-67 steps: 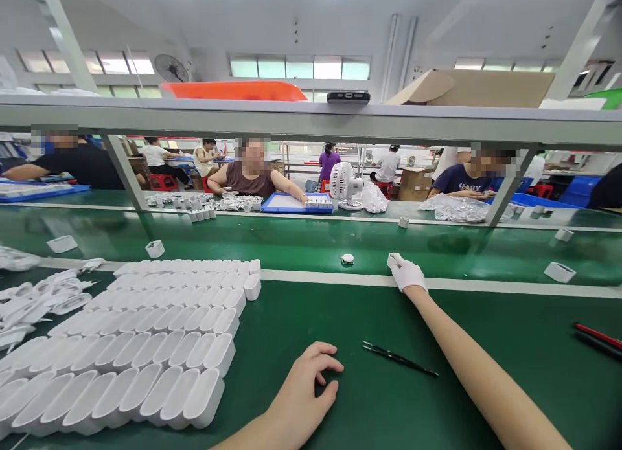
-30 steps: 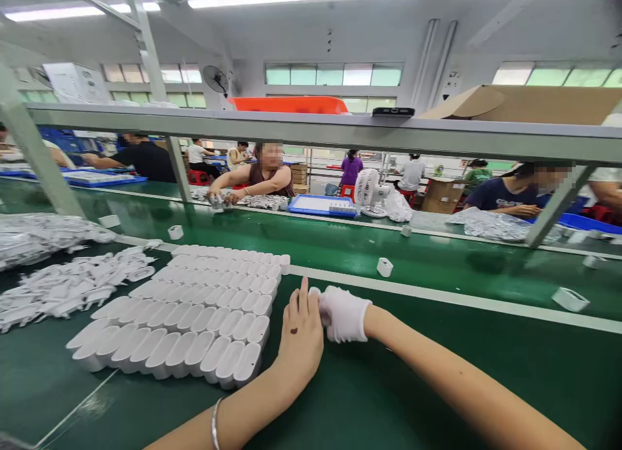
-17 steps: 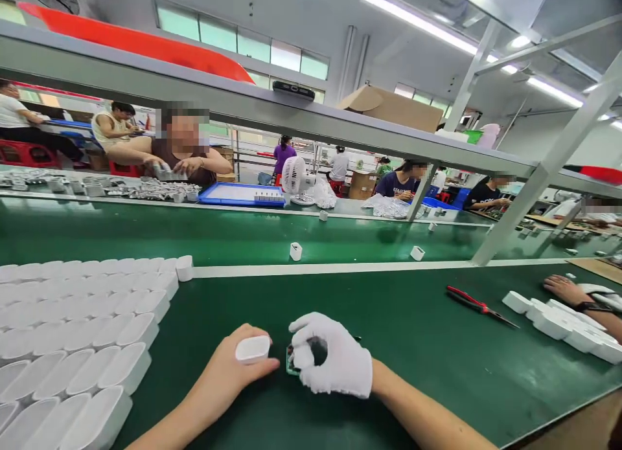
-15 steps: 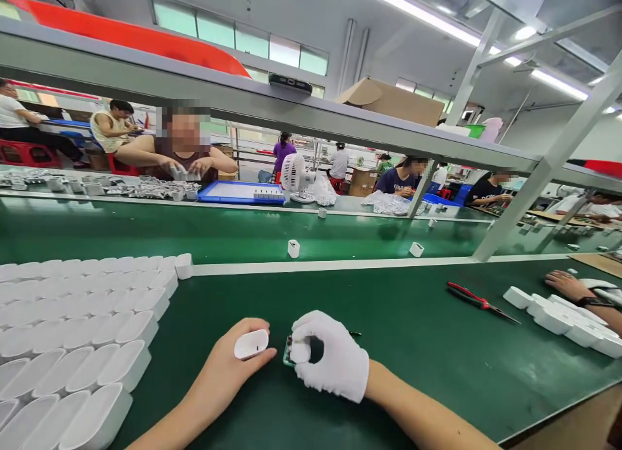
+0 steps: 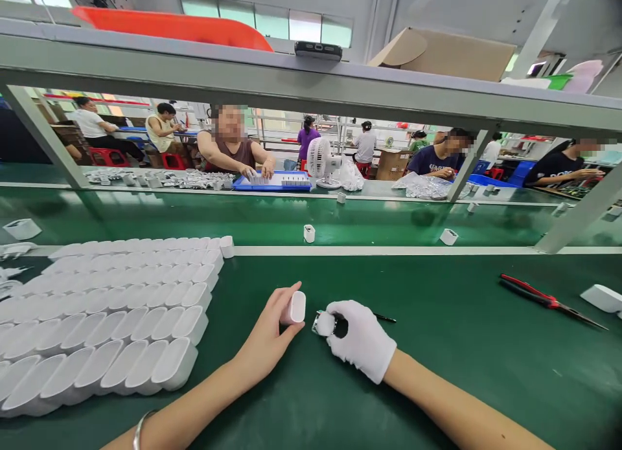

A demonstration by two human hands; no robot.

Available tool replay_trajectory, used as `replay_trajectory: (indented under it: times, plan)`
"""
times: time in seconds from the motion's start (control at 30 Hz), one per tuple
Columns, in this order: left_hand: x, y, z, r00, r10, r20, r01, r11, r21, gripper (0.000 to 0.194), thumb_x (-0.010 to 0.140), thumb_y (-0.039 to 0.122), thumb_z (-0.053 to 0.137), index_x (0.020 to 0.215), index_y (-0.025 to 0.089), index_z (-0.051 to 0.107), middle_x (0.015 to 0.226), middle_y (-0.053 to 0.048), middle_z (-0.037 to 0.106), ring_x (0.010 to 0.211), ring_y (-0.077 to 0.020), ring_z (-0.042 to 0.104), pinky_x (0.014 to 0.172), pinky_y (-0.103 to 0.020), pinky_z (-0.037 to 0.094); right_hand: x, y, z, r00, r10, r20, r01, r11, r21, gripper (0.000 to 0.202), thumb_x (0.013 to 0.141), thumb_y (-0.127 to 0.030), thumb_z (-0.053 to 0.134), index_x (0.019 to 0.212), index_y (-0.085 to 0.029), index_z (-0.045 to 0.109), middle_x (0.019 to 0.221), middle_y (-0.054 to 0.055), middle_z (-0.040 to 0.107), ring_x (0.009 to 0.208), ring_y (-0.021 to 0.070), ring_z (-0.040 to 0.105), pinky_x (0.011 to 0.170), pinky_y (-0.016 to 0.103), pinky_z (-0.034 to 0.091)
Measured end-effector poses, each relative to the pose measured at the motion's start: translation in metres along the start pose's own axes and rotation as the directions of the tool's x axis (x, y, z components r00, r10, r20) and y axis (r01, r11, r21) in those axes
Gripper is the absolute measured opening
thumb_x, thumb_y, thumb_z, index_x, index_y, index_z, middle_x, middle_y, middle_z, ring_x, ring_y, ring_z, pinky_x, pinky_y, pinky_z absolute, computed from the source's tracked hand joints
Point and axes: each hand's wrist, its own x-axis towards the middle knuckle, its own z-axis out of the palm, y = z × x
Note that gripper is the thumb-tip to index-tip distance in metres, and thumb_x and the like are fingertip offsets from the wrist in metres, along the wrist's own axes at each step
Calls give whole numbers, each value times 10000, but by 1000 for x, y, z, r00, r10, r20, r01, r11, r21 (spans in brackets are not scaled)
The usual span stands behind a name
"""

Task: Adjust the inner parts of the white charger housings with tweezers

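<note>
My bare left hand [image 5: 262,337] is closed around a white oval plastic housing [image 5: 296,307], thumb below and fingers behind. One oval end of the housing faces toward me and to the right. My right hand [image 5: 363,341], in a white glove, pinches a small circuit board assembly [image 5: 322,324] with a pale round part on it. The assembly is just right of the housing, apart from it, and the gloved fingers hide part of it. Behind the gloved hand a thin black tool [image 5: 385,318] lies on the green table [image 5: 427,307].
Rows of white housings [image 5: 116,359] cover the left side. Red-handled pliers [image 5: 549,300] and another white housing [image 5: 602,298] lie right. Single white pieces sit on the green strip [image 5: 369,230] beyond. A shelf beam [image 5: 272,78] spans above; co-workers sit across, near a fan [image 5: 321,158].
The view has swung left, so the scene sits further right. My left hand has turned the housing more upright; its slotted face no longer shows. A co-worker's hands have lowered to the blue tray.
</note>
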Motion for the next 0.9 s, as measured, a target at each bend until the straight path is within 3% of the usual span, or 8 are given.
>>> replay_trajectory:
  times: [0.1,0.2,0.33,0.57,0.73,0.9]
  plan:
    - [4,-1,0,999,14,-31,-16,999,-50,514,764,74,565,1212,320,516,1211,-20,477,1107,-193,500,959,-341,430,-1,-1,-2,997,78,27,-82,974,210,285,615,-93,571,880,-192,611,818,15,678,730,175,643,721,320,533]
    - [3,3,0,1000,4,22,-1,992,-125,497,699,36,621,1115,305,578,1162,-4,518,1075,-185,530,922,-308,462,-4,-6,-8,999,32,-17,-25,946,324,365,632,-104,566,983,-199,591,931,26,669,814,172,648,774,324,541]
    - [1,8,0,994,49,97,-41,996,-79,527,683,7,639,1113,309,611,1128,-5,555,1028,-189,560,873,-301,479,-8,-14,-13,987,-121,-102,147,938,313,280,659,-79,559,901,-218,584,965,20,651,875,168,635,809,319,527]
    - [-3,11,-2,958,285,9,-285,953,105,600,717,-20,637,1190,343,581,1100,-9,571,1015,-189,537,875,-329,445,-13,-21,-15,966,-221,-138,256,903,345,278,685,-54,609,896,-232,575,975,17,655,935,169,630,823,293,521]
    - [-5,15,-1,923,385,-11,-379,911,165,617,736,15,653,1232,365,549,1047,-12,581,958,-195,534,826,-344,461,-12,-27,-18,881,-447,-157,473,848,239,374,710,25,519,961,-249,554,863,-13,650,823,144,626,864,331,503]
    - [-5,15,-1,926,378,-6,-371,912,175,617,748,24,646,1244,376,537,1054,-15,573,967,-201,531,831,-356,462,-9,-30,-20,825,-522,-217,559,809,179,407,723,31,504,999,-268,526,828,-22,636,811,147,621,854,329,503]
